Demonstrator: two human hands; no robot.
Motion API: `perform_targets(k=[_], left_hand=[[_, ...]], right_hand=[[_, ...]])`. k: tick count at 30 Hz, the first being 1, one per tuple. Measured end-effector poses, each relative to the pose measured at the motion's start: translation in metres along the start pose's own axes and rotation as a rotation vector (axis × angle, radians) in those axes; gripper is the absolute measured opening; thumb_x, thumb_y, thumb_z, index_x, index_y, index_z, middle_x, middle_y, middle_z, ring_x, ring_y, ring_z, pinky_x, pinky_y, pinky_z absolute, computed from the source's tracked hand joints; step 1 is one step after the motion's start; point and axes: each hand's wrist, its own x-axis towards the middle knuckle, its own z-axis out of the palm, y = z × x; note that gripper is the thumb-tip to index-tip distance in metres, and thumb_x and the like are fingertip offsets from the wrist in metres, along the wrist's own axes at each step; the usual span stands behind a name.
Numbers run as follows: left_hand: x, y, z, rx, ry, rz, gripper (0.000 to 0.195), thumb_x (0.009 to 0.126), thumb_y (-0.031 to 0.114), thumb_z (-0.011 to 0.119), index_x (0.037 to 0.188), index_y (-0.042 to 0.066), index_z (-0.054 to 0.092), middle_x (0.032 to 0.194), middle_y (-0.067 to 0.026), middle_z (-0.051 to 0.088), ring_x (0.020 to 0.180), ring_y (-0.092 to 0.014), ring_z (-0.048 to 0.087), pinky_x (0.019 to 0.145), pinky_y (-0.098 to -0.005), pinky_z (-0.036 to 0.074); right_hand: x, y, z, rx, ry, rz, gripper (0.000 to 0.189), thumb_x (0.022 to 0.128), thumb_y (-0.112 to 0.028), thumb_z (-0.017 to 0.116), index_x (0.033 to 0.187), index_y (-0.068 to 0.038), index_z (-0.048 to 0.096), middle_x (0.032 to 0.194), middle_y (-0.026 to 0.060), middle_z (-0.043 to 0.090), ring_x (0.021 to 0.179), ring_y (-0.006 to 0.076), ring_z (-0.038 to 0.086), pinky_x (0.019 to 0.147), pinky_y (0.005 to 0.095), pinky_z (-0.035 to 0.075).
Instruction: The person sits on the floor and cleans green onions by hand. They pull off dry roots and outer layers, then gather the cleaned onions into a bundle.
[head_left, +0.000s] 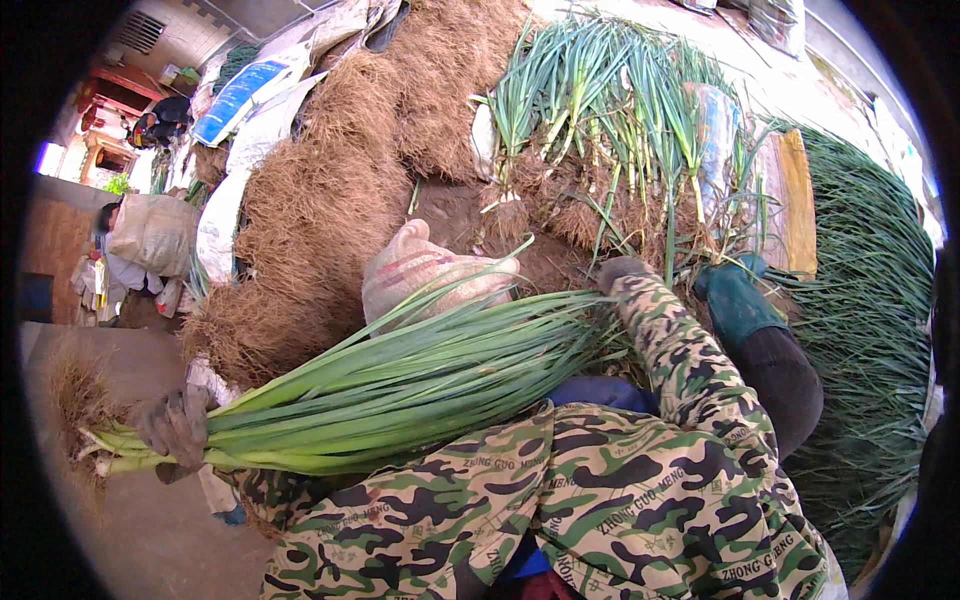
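Observation:
A long bundle of green onions (390, 375) lies across my body, its roots at the far left and its leaf tips towards the right. My left hand (176, 427), in a dirty glove, is closed round the pale stalks just above the roots. At the leaf-tip end is my right hand (622, 271), also gloved; its fingers are too unclear to tell whether they grip the tips. Beyond it, more green onions (600, 97) lie on the soil with their brown roots towards me. A pale cloth sack (427, 270) sits just beyond the bundle.
A high heap of onions shows its brown roots (322, 202) at the left. Green leaves (862, 315) are piled at the right, beside a yellow-edged sack (796, 202). My booted foot (739, 300) rests near the right hand. Another person (161, 124) is at the far upper left.

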Motion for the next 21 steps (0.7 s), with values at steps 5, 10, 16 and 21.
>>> perform_targets(k=[5,10,16,21], left_hand=[[0.009,0.004,0.002,0.058,0.103,-0.057,0.035,0.092,0.038,0.056,0.103,0.005,0.057,0.099,-0.0108,0.062,0.087,-0.026,0.061,0.085,-0.0436,0.050],[0.019,0.010,-0.033,0.072,0.385,-0.189,0.037,0.092,0.040,0.055,0.103,0.004,0.058,0.101,-0.0115,0.062,0.089,-0.026,0.061,0.085,-0.0438,0.050],[0.021,-0.004,-0.120,-0.048,0.544,-0.293,0.039,0.092,0.040,0.055,0.106,0.004,0.058,0.102,-0.0132,0.064,0.092,-0.031,0.063,0.083,-0.0515,0.053],[-0.016,-0.023,-0.132,0.047,0.749,-0.540,0.040,0.094,0.042,0.048,0.111,0.006,0.057,0.111,-0.0190,0.063,0.099,-0.039,0.061,0.081,-0.0590,0.051]], right_hand=[[0.000,0.067,-0.006,0.121,0.361,0.064,0.058,0.088,-0.054,0.056,0.117,-0.003,0.061,0.114,0.0196,0.064,0.102,0.0323,0.062,0.092,0.0400,0.049],[-0.024,0.137,-0.037,0.529,0.621,0.199,0.047,0.084,-0.043,0.069,0.103,0.000,0.066,0.096,0.0179,0.069,0.086,0.0274,0.065,0.077,0.0390,0.051],[0.006,0.234,-0.007,0.961,0.682,0.066,0.039,0.085,-0.036,0.066,0.109,-0.006,0.064,0.089,0.0135,0.066,0.084,0.0270,0.063,0.072,0.0406,0.049],[0.005,0.283,0.021,0.598,0.655,0.031,0.034,0.088,-0.032,0.058,0.118,-0.017,0.062,0.096,0.0139,0.065,0.090,0.0298,0.063,0.076,0.0434,0.050]])
